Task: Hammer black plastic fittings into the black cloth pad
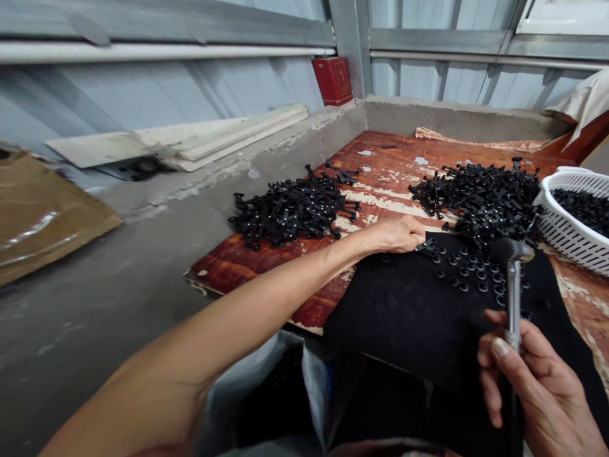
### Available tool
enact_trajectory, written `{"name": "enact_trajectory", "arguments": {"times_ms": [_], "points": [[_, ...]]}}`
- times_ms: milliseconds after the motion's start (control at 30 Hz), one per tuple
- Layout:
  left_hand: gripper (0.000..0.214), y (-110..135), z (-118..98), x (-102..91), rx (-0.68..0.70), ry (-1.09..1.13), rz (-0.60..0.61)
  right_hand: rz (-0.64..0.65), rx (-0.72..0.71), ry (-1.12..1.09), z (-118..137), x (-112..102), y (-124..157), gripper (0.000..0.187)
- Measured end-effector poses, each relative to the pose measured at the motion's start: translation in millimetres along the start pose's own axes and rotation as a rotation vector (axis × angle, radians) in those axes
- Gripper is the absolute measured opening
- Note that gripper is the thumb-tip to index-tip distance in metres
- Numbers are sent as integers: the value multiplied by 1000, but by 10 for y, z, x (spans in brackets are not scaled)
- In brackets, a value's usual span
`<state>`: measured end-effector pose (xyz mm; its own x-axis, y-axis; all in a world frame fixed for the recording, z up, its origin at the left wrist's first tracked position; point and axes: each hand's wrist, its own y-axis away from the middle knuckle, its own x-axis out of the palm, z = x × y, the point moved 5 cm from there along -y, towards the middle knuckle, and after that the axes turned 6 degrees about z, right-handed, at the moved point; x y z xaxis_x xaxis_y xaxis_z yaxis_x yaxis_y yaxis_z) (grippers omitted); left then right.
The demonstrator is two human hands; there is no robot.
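Note:
My right hand (547, 381) grips a hammer (513, 289) upright, its shaft shiny metal and its dark head at the top. That head stands over a black mat (394, 311) draped across the near part of the table. Reaching out to the mat's far left edge, my left hand (399, 235) is closed. A small dark part with a shiny bit (427, 245) shows at its fingertips, but whether the fingers hold it is hidden. Several small black ring-like pieces (464, 271) lie scattered on the mat between the two hands.
Heaps of small black parts lie left (290, 209) and right (480, 197) on the worn red table (375, 162). A white basket (578, 231) of black pieces stands far right. A concrete ledge (176, 216) borders the left, with boards (228, 139) and a red tin (335, 81).

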<state>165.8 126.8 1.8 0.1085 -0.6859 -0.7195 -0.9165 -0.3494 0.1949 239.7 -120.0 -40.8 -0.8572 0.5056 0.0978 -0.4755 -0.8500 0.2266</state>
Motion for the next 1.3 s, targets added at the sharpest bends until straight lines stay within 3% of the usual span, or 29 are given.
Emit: {"name": "enact_trajectory", "arguments": {"times_ms": [67,167,233,400,533,667,767,867,967,1100,1200,1300], "points": [[23,-11,6,-8,-1,44,4,68,45,125,22,-44,-18,49],[21,-22,22,-28,-18,110,2,65,31,384,182,-125,-71,53],[21,-22,18,-48,-19,135,-2,40,-107,616,366,-150,-148,55],[22,8,14,-59,-90,84,-40,27,-651,1118,717,-37,-348,51],[23,42,9,-54,-70,42,-117,39,-778,1157,762,41,-416,46],[27,102,93,-67,-87,102,-110,-30,-595,984,725,-44,-427,47],[26,142,126,-118,-43,260,-132,-20,-402,857,679,-98,-464,34],[23,181,113,-148,-21,259,-157,-9,-291,739,678,-102,-489,29],[21,274,50,-52,-38,161,-28,3,-199,620,644,-104,-442,36],[17,499,-114,109,16,-106,120,133,9,464,393,-133,-282,43],[15,563,-186,143,16,-314,101,113,66,376,178,-229,-175,43],[18,441,-230,120,35,-324,13,29,52,285,35,-332,-122,41]]}}
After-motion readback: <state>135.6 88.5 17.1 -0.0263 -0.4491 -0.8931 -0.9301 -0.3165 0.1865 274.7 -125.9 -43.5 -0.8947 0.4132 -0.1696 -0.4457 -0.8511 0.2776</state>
